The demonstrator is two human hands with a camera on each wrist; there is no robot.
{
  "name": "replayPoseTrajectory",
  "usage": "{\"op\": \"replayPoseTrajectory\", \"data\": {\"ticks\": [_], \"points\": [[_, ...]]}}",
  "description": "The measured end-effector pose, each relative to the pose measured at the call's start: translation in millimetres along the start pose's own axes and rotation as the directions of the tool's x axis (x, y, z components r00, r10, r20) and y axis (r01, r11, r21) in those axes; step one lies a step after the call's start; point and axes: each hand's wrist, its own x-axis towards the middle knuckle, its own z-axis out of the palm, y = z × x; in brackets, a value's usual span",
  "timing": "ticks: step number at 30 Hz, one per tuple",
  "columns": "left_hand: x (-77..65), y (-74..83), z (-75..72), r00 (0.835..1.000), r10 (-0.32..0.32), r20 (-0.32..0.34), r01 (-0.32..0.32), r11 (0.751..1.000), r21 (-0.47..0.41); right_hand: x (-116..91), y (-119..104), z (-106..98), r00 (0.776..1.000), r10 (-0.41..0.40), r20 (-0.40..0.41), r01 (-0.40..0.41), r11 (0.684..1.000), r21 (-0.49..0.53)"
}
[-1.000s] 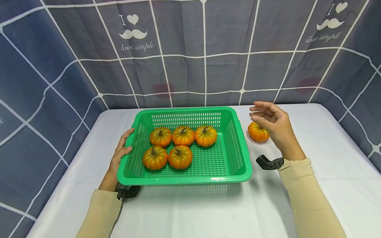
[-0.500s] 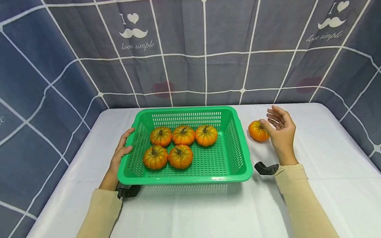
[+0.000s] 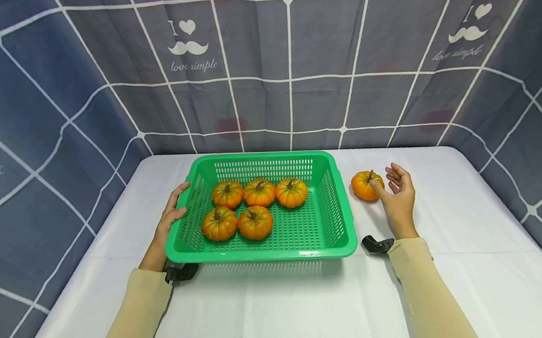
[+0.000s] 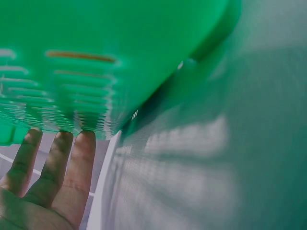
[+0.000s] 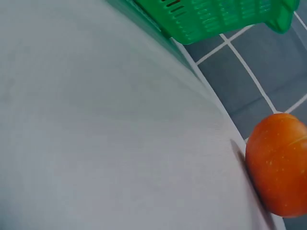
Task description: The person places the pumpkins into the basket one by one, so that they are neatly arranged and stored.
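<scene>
In the head view a green plastic basket (image 3: 326, 207) stands on the table, with several small orange pumpkins (image 3: 291, 192) in its left and middle part. My left hand (image 3: 165, 222) rests against the basket's left end. The left wrist view shows its straight fingers (image 4: 79, 177) touching the slotted wall. Right of the basket, a single pumpkin (image 3: 363, 186) sits on the tablecloth; the right wrist view has this pumpkin (image 5: 280, 165) at its right edge. My right hand (image 3: 400, 203) is just right of it, fingers loosely bent and holding nothing. The thumb overlaps the pumpkin's right edge; contact is unclear.
A white cloth (image 3: 285, 314) covers the table. Grey-blue curtain (image 3: 265, 104) with white lines encloses the back and both sides, close behind the basket. Black wrist-camera mounts (image 3: 378, 244) stick out inward from both wrists.
My right hand has moved from above the lone pumpkin to its right and lower, so more of the pumpkin shows. The left hand, basket and pumpkins have stayed in place.
</scene>
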Motion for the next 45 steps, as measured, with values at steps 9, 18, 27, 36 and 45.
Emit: {"op": "replayPoseTrajectory", "data": {"ticks": [9,18,27,36,45], "points": [[-0.6,-0.3,-1.2,1.000,0.004,0.016,-0.004,1.000,-0.022,-1.1,10.0,-3.3,0.996,0.064,0.055,-0.061,0.997,-0.051],[-0.4,-1.2,-0.3,0.999,0.026,0.028,-0.025,0.999,-0.034,0.4,14.2,-5.6,0.986,0.119,0.117,-0.107,0.989,-0.107],[-0.7,-0.8,0.3,0.999,0.029,0.026,-0.028,0.999,-0.042,0.0,16.4,-5.9,0.964,0.127,0.233,-0.071,0.969,-0.236],[-1.3,0.6,1.3,1.000,0.014,0.018,-0.013,1.000,-0.024,-1.4,17.1,-6.6,0.965,0.121,0.234,-0.059,0.965,-0.254],[-1.5,0.8,1.7,1.000,0.020,0.021,-0.019,0.999,-0.031,-2.1,17.4,-6.4,0.969,0.106,0.224,-0.044,0.963,-0.265]]}}
